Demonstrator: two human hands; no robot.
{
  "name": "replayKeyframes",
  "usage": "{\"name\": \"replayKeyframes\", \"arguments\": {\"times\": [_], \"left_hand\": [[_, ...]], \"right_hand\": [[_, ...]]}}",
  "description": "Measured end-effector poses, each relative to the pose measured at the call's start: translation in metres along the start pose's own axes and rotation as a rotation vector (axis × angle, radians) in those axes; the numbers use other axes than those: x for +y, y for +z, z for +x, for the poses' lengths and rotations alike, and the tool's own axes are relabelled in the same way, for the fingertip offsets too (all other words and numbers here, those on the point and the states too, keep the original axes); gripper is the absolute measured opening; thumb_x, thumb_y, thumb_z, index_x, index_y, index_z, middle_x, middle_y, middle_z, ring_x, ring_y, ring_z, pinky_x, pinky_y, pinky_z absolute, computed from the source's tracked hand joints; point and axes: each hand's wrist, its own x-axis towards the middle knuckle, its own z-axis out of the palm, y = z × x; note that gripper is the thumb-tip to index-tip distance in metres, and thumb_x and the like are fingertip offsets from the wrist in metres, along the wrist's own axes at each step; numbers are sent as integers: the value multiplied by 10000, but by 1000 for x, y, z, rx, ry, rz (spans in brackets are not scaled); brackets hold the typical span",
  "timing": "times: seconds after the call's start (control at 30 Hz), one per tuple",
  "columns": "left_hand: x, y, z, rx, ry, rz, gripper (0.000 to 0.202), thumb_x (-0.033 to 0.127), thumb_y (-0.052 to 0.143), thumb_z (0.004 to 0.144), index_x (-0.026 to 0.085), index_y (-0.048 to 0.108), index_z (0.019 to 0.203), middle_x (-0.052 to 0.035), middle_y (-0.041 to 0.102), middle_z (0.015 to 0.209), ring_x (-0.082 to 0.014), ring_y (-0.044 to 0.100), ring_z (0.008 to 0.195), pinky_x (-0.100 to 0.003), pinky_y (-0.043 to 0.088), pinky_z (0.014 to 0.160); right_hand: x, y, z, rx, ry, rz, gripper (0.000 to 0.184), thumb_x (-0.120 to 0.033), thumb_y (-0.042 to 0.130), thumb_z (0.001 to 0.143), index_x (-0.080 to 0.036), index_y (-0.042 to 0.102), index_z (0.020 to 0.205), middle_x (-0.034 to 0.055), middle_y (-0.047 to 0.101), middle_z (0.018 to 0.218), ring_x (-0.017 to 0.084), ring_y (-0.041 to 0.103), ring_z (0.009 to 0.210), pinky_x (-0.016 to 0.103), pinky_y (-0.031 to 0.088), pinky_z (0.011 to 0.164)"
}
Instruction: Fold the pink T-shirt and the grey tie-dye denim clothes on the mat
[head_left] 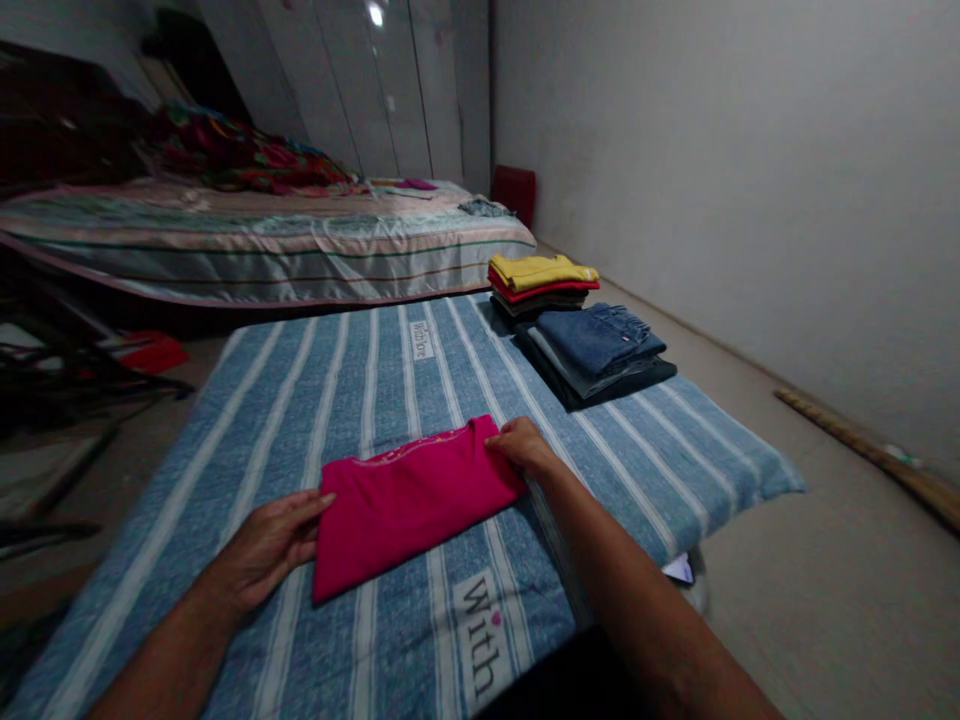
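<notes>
A bright pink shirt (412, 500), folded into a flat rectangle, lies on the blue-and-white striped cloth (292, 440). Along its far edge runs a decorated trim that looks like a neckline. My left hand (274, 545) grips the left edge of the shirt, thumb on top and the other fingers partly under it. At the far right corner, my right hand (525, 450) pinches the fabric between thumb and fingers.
Folded jeans (600, 340) top one pile on the cloth's far right; behind it, a yellow garment (544, 270) tops another. Beyond stands a bed (300, 240) with a patterned blanket (232, 150). A wall (720, 180) rises at right, with a wooden pole (862, 455) on the floor.
</notes>
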Motion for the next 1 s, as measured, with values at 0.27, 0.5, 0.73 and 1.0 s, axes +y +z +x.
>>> {"name": "replayKeyframes", "arguments": {"times": [0.27,0.5,0.73,1.0], "left_hand": [[-4,-6,-2,-130,-32,-80,344,241,812,616,174,586,866,-7,731,761,-175,688,679,-261,563,637],[-3,-7,-5,-140,-45,-81,418,340,846,585,204,581,878,19,745,795,-191,705,766,-260,554,686],[0,-6,-8,-134,-44,-97,421,367,857,556,206,603,851,-7,750,839,-214,715,804,-265,555,681],[-3,-9,-9,-91,-40,-61,586,570,860,430,309,624,899,67,760,889,-226,708,889,-304,563,733]], "right_hand": [[-12,0,-20,117,-176,9,66,-244,623,702,-181,642,702,20,638,721,166,569,741,240,347,627],[1,16,-5,45,-42,243,100,-244,623,703,-151,601,733,-3,596,636,125,528,584,210,332,504],[7,17,-6,-119,-2,435,135,-271,619,681,-147,578,645,-26,520,522,102,454,455,214,293,432],[13,19,-18,-111,-168,658,212,-214,673,548,-187,508,678,-50,553,607,115,512,569,205,363,503]]}}
